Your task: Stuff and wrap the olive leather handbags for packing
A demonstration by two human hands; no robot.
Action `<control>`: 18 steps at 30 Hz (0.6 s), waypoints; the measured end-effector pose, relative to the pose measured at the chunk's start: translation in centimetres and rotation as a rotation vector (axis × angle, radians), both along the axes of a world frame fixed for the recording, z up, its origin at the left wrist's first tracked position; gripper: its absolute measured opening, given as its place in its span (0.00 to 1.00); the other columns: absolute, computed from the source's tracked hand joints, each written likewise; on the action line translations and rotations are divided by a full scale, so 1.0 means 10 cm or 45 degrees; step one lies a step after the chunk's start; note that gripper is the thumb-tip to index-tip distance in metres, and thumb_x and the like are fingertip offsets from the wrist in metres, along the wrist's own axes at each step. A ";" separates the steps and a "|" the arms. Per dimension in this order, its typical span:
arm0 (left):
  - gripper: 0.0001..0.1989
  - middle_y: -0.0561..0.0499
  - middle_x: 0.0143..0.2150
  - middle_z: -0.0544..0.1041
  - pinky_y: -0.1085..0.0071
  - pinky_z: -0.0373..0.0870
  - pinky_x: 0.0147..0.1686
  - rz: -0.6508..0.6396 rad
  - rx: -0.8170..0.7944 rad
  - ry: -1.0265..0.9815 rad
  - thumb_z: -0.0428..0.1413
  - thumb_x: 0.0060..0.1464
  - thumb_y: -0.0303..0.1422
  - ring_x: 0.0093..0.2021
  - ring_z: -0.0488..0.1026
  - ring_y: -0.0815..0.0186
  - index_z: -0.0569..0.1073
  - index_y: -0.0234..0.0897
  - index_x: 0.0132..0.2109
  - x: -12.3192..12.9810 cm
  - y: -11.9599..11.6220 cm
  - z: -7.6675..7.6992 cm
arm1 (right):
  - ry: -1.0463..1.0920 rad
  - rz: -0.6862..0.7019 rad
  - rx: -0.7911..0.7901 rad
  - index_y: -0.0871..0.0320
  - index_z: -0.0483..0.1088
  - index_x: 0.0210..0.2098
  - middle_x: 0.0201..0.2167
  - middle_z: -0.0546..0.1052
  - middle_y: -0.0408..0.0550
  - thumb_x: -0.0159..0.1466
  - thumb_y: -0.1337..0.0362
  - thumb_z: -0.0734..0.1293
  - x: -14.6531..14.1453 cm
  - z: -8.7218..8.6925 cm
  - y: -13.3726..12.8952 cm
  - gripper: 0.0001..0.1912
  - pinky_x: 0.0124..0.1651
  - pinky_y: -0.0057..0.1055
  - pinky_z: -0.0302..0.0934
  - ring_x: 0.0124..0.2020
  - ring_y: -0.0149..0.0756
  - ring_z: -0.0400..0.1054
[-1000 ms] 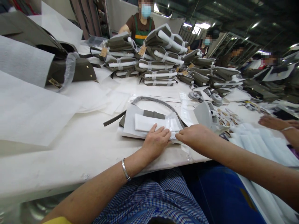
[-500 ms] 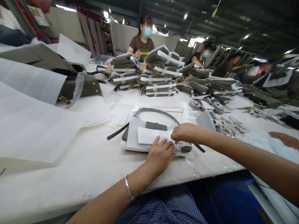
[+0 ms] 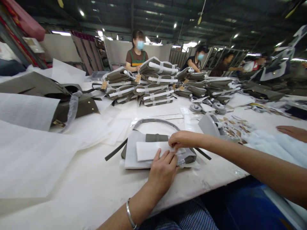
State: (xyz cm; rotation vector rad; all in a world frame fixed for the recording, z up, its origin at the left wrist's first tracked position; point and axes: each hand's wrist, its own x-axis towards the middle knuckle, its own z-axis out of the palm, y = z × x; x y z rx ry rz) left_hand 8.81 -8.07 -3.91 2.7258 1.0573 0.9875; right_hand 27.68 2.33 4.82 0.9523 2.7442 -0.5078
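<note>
A dark grey-green bag (image 3: 190, 156) lies flat on the white table, partly covered by a white sheet (image 3: 130, 143). On top rests a folded white foam piece (image 3: 146, 150). My left hand (image 3: 164, 166) presses on the foam's lower edge with fingers spread. Just above it, my right hand (image 3: 178, 140) is closed in a pinch at the foam's right end; what it grips is hidden. Clear plastic shows near the bag's right side. A wrapped handle (image 3: 155, 120) arches behind the bag, and dark straps stick out on both sides.
Stacked wrapped bags (image 3: 158, 89) stand at the back. Large white sheets (image 3: 31, 156) and another bag (image 3: 88, 107) lie left. Strap rolls (image 3: 196, 108) and small tags (image 3: 236, 127) are at right. Another person's hand (image 3: 294, 131) reaches in at the right edge. Several people are beyond.
The camera view has shifted, so the scene sits lower and further left. Both hands remain at the foam piece, the right still pinched, with little visible movement.
</note>
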 end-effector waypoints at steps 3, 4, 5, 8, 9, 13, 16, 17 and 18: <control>0.13 0.45 0.53 0.77 0.48 0.61 0.64 0.004 0.008 0.007 0.56 0.62 0.35 0.57 0.72 0.57 0.71 0.40 0.53 0.01 0.00 -0.01 | 0.142 -0.110 -0.010 0.61 0.72 0.37 0.35 0.73 0.45 0.56 0.70 0.72 0.06 -0.07 0.02 0.09 0.37 0.25 0.57 0.34 0.31 0.66; 0.13 0.46 0.53 0.77 0.48 0.62 0.64 0.006 0.014 0.010 0.56 0.62 0.35 0.56 0.72 0.57 0.71 0.40 0.53 0.01 0.00 -0.01 | 0.212 -0.169 -0.051 0.61 0.71 0.38 0.34 0.72 0.44 0.55 0.69 0.72 0.08 -0.10 0.03 0.11 0.36 0.24 0.58 0.33 0.30 0.65; 0.13 0.46 0.53 0.77 0.49 0.62 0.63 0.008 0.025 0.012 0.56 0.62 0.35 0.56 0.73 0.57 0.71 0.40 0.53 0.01 0.00 -0.02 | 0.282 -0.237 -0.107 0.61 0.71 0.38 0.33 0.71 0.43 0.54 0.69 0.73 0.10 -0.13 0.04 0.13 0.36 0.24 0.58 0.33 0.30 0.64; 0.14 0.46 0.55 0.77 0.50 0.64 0.62 0.018 0.062 0.002 0.56 0.62 0.34 0.56 0.73 0.57 0.71 0.40 0.54 0.01 0.00 -0.05 | 0.416 -0.411 -0.217 0.61 0.70 0.39 0.28 0.70 0.39 0.51 0.67 0.75 0.14 -0.22 0.09 0.17 0.33 0.23 0.59 0.30 0.30 0.64; 0.15 0.46 0.56 0.77 0.50 0.64 0.62 0.023 0.072 -0.001 0.56 0.62 0.34 0.57 0.73 0.57 0.70 0.40 0.55 0.01 0.00 -0.06 | 0.432 -0.447 -0.212 0.61 0.70 0.39 0.27 0.70 0.38 0.51 0.66 0.75 0.14 -0.25 0.11 0.17 0.32 0.24 0.60 0.29 0.30 0.64; 0.15 0.46 0.57 0.76 0.52 0.64 0.62 0.028 0.090 0.010 0.56 0.62 0.32 0.57 0.72 0.57 0.70 0.40 0.55 0.01 -0.02 -0.06 | 0.515 -0.577 -0.023 0.60 0.72 0.34 0.26 0.73 0.41 0.54 0.67 0.72 0.11 -0.30 0.14 0.08 0.36 0.28 0.62 0.30 0.33 0.67; 0.13 0.48 0.56 0.77 0.53 0.64 0.62 0.031 0.071 0.026 0.57 0.61 0.31 0.58 0.72 0.58 0.70 0.40 0.53 0.01 -0.03 -0.03 | 0.607 -0.675 0.171 0.60 0.73 0.32 0.30 0.76 0.46 0.59 0.69 0.68 0.10 -0.27 0.03 0.01 0.41 0.32 0.62 0.34 0.36 0.68; 0.13 0.48 0.56 0.77 0.53 0.64 0.62 0.033 0.060 0.034 0.57 0.61 0.30 0.58 0.72 0.58 0.70 0.41 0.53 0.01 -0.03 -0.03 | 0.630 -0.691 0.210 0.59 0.73 0.32 0.32 0.76 0.46 0.60 0.69 0.67 0.10 -0.26 -0.05 0.03 0.43 0.32 0.63 0.35 0.36 0.69; 0.13 0.49 0.55 0.77 0.53 0.64 0.62 0.034 0.049 0.040 0.57 0.61 0.30 0.58 0.72 0.58 0.70 0.41 0.52 0.01 -0.04 -0.02 | 0.654 -0.692 0.242 0.58 0.74 0.34 0.34 0.77 0.47 0.61 0.69 0.66 0.12 -0.24 -0.15 0.04 0.44 0.33 0.63 0.36 0.36 0.70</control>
